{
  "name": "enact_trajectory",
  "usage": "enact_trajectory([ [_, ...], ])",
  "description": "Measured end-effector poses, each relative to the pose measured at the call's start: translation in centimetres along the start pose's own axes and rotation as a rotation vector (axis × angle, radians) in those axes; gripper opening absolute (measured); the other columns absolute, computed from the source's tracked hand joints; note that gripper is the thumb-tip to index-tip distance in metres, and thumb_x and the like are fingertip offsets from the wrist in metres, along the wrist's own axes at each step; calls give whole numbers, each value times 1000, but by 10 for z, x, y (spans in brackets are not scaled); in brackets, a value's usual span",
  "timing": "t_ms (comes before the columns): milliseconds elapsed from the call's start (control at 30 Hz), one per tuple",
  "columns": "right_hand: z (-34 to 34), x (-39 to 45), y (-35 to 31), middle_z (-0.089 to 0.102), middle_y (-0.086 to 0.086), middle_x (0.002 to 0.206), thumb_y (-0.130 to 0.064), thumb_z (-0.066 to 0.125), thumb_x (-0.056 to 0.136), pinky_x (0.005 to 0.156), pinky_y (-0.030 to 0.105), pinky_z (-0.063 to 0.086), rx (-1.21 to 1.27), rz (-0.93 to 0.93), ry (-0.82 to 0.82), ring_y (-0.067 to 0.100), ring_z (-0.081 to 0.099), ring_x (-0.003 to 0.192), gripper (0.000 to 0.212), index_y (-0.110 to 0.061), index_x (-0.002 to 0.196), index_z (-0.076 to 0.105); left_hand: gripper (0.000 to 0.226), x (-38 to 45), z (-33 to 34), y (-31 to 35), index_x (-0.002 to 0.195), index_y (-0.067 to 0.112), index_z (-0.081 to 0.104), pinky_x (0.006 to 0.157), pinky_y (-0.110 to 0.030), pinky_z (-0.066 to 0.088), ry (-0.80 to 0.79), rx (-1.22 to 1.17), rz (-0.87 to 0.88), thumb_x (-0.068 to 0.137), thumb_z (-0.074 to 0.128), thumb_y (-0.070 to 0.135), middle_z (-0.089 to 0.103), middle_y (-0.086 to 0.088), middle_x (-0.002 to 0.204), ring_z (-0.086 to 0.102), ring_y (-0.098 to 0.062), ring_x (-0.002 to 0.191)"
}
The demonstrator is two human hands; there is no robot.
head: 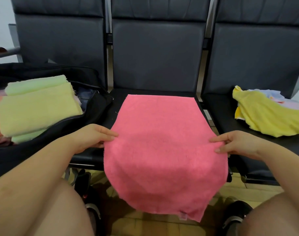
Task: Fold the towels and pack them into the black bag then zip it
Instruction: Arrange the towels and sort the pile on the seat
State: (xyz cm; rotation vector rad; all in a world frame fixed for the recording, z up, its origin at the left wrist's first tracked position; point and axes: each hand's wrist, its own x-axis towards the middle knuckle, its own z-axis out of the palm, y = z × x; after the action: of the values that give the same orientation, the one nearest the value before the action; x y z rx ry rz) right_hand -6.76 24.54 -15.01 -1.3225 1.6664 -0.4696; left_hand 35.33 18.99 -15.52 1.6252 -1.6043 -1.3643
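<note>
Knees, bare, at the bottom corners of the view; person seated facing a row of dark padded seats point(155, 62).

Item 1, far left: black bag point(87, 114), unzipped and lying open on the left seat. Contents: folded towels point(38, 108) in pale yellow and pale green, stacked, with orange ones at the left edge partly out of view. Stack stands above the bag's rim.

Item 2: left hand point(92, 137), just right of the bag. Thumb and fingers pinch the left edge of the pink towel about midway along its length.

Item 3, centre: pink towel point(162, 150), spread flat. Far half rests on the middle seat; near half hangs off the seat's front edge toward the floor, label at the bottom hem. No fold in it yet.

Item 4: right hand point(237, 143), pinching the towel's right edge, level with the left hand.

Item 5, far right: unfolded towels point(271, 116), a loose heap on the right seat, yellow uppermost, pale blue and pink beneath.

Step in hand, as judged: first fold of the pink towel, both edges grasped at the midline. Next move calls for bringing one half over the other with both hands level so the hems meet, then folding again to match the stacked ones. Packing remains partway; zipping not begun.
</note>
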Motion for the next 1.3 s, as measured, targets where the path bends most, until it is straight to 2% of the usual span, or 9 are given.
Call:
enact_trajectory([
  [200,5,-13,-2,70,-5,90,-12,79,77,66,15,45,-448,-123,169,11,64,83,21,-20,95,73,31,-15,-5,-6,107,25,70,79,-13,43,-15,512,149,79,76,15,67,12,96,61,-1,92],
  [300,1,-24,-6,66,2,83,-21,72,83,67,20,43,-501,-250,289,22,62,87,6,-17,79,69,11,-26,-6,-3,78,31,69,83,-32,48,77,739,296,86,69,23,65,0,87,62,-16,88],
  [467,-10,-51,-20,72,4,92,-74,77,45,78,22,53,142,-319,197,16,67,91,78,-17,98,69,40,-48,-23,13,81,13,74,92,-37,48,200,173,340,78,69,52,70,-8,92,66,-17,91],
  [533,-13,-59,-25,74,4,89,-70,85,25,64,21,57,348,-326,59,13,70,77,89,-18,97,75,49,-60,-21,24,78,15,77,77,-31,53,92,-231,238,64,70,62,70,-9,83,69,-13,75],
  [600,-13,-68,-35,75,-2,85,-52,86,37,57,21,56,424,-374,-8,10,71,72,49,-31,81,79,40,-65,-23,32,78,18,76,65,-29,52,169,-452,191,71,57,52,70,-3,75,67,-8,62],
  [667,-13,-76,-48,74,-6,78,-43,69,47,54,20,55,523,-425,-1,7,69,66,24,-36,68,78,45,-61,-29,37,101,23,70,70,-32,54,307,-552,160,75,54,56,71,1,90,69,-10,71],
  [833,-11,-63,-57,52,-8,45,-53,67,59,41,12,42,527,-470,121,3,46,39,28,-25,51,68,45,-57,-18,45,78,25,79,80,-38,47,267,-640,187,63,64,64,75,-1,95,72,-18,82],
  [1067,-24,-8,-42,49,-11,38,-23,60,92,42,5,39,76,-381,608,-1,48,38,12,-20,83,68,28,-4,-18,40,63,29,66,65,-14,40,571,195,311,90,61,38,62,18,64,53,-2,70],
  [1300,-22,49,-47,65,0,54,-14,46,100,49,11,51,246,-307,659,2,60,42,15,-5,95,57,22,50,-9,41,78,16,64,44,-14,48,545,-114,255,95,57,29,66,3,51,60,-4,42],
])
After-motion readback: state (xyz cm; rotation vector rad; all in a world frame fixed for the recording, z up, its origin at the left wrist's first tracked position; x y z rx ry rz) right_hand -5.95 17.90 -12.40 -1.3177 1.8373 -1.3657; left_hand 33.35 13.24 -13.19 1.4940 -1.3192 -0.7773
